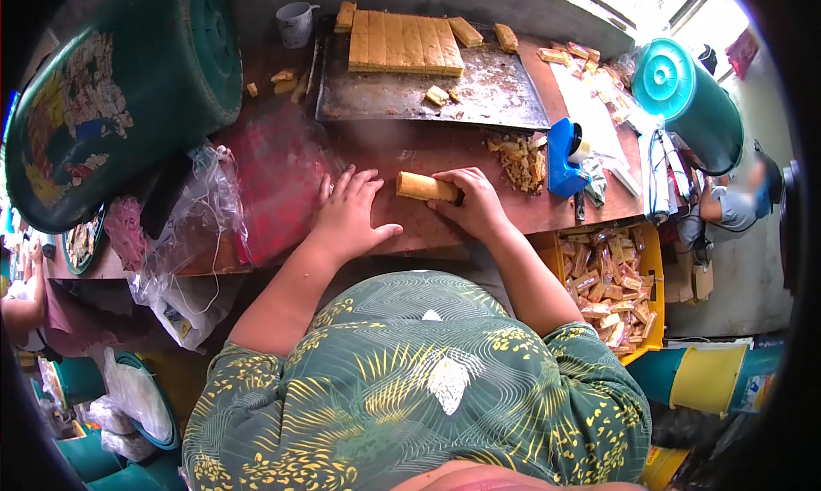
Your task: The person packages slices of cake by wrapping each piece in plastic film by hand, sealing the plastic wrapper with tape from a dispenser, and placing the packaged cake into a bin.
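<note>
My right hand [477, 204] grips one end of a golden-brown cake bar [419, 186], which lies sideways just above or on the tabletop. My left hand [346, 213] rests palm down with its fingers spread, holding nothing, at the right border of a red plastic sheet [278, 170]. Beyond both hands stands a dark baking tray [505, 106]. On it sits a block of cake [398, 42] cut into several bars, with a few loose pieces around. To the right of my right hand, cake crumbs [522, 159] are heaped beside a blue tape dispenser [564, 157].
A large green bin [128, 97] lies tilted at left, above clear plastic bags [205, 200]. A white mug [296, 25] stands behind. At right are a yellow crate [657, 273] of wrapped bars, a teal bucket [705, 119] and another person [740, 204].
</note>
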A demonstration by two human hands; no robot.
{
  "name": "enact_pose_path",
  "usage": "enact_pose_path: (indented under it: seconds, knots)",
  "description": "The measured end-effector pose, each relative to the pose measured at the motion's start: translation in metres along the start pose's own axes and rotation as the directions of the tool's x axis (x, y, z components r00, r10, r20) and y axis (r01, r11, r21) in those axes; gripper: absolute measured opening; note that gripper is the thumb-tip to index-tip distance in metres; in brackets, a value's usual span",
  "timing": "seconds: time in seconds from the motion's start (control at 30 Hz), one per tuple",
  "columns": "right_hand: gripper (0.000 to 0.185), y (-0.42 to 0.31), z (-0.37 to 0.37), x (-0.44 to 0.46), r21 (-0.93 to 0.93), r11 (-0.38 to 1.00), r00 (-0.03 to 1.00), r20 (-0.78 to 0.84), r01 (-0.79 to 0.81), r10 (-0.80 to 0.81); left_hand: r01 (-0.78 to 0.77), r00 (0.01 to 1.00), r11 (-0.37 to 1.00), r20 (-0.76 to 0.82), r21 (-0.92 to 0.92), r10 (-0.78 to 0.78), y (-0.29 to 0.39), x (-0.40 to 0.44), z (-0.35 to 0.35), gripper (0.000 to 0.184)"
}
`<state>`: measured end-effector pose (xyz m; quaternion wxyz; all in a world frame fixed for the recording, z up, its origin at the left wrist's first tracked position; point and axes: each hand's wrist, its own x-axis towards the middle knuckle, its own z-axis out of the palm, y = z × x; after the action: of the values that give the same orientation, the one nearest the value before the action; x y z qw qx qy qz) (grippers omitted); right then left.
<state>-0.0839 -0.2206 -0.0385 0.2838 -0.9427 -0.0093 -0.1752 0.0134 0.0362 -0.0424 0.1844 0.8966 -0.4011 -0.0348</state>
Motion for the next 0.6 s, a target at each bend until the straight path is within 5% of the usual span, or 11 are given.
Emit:
enact_pose_path:
  seconds: [0.13,0.23,0.3,0.37,0.43,0.47,0.5,0.6]
  knots:
    - [0.052,0.002,0.002,0.000,-0.006,1.000,0.999,-0.018,0.027,-0.027,-0.007,1.000,1.000,0.001,0.010,0.007,0.000,0.000,0.000,0.088]
    - [0.060,-0.016,-0.003,-0.015,-0.131,0.990,0.981,-0.182,0.043,-0.067,0.003,1.000,1.000,0.001,-0.030,-0.003,-0.001,0.001,0.002,0.091]
    - [0.067,-0.015,-0.003,-0.039,-0.014,0.960,0.956,-0.087,0.281,-0.281,-0.009,0.997,0.994,-0.074,-0.104,0.001,-0.001,0.004,-0.002,0.081]
    - [0.048,-0.037,0.001,-0.062,-0.054,0.966,0.964,0.095,0.255,-0.249,-0.061,0.984,0.973,-0.174,-0.221,0.022,-0.004,0.012,-0.003,0.068]
    - [0.033,-0.019,0.008,-0.068,-0.018,0.958,0.953,0.106,0.286,-0.283,-0.177,0.950,0.913,-0.307,-0.368,0.060,-0.013,0.043,-0.002,0.053]
    - [0.027,-0.012,0.009,-0.070,-0.004,0.953,0.947,0.112,0.303,-0.301,-0.241,0.924,0.899,-0.370,-0.365,0.097,-0.006,0.056,-0.010,0.032]
    - [0.023,-0.013,0.005,-0.069,0.009,0.952,0.942,0.140,0.305,-0.303,-0.226,0.944,0.855,-0.322,-0.467,0.073,-0.006,0.073,-0.010,0.028]
    - [0.017,-0.020,-0.011,-0.078,0.018,0.950,0.921,0.241,0.310,-0.305,-0.084,0.963,0.953,-0.268,-0.291,0.003,0.000,0.098,0.007,0.030]
